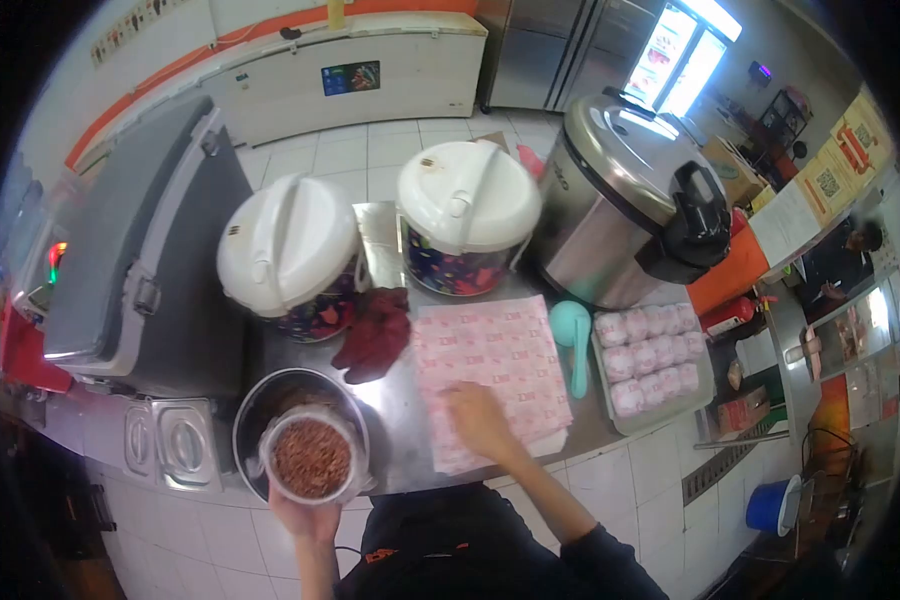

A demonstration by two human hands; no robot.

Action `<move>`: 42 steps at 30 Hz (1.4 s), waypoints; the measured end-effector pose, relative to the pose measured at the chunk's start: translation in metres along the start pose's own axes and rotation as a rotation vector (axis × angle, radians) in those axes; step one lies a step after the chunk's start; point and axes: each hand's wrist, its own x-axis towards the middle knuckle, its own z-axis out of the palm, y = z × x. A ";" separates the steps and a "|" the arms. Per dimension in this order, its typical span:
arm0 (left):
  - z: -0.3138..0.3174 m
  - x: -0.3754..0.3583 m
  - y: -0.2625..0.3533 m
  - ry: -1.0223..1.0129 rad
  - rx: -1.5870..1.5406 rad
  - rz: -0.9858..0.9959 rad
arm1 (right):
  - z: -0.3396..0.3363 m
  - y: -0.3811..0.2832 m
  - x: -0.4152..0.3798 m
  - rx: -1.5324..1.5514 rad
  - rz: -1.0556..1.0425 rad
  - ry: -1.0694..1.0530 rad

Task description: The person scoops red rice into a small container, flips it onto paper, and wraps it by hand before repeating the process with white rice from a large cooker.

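Observation:
My left hand is closed around the lower side of a round, pale-rimmed tub filled with reddish-brown crumbly bits. The tub is held over the near part of a large steel bowl, hiding much of its inside. On the right, my right hand is over a stack of pink-printed wrapping paper, its fingers curled and somewhat blurred. Whether they pinch a sheet is hidden. A dark red cloth or glove lies between the bowl and the paper.
Two white-lidded rice cookers and a big steel cooker stand behind. Right of the paper are a turquoise scoop and a tray of wrapped portions. A grey cooler box and steel lids are at left.

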 end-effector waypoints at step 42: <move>0.008 0.085 -0.194 -0.884 1.855 0.145 | -0.040 0.142 -0.072 0.165 0.275 -0.246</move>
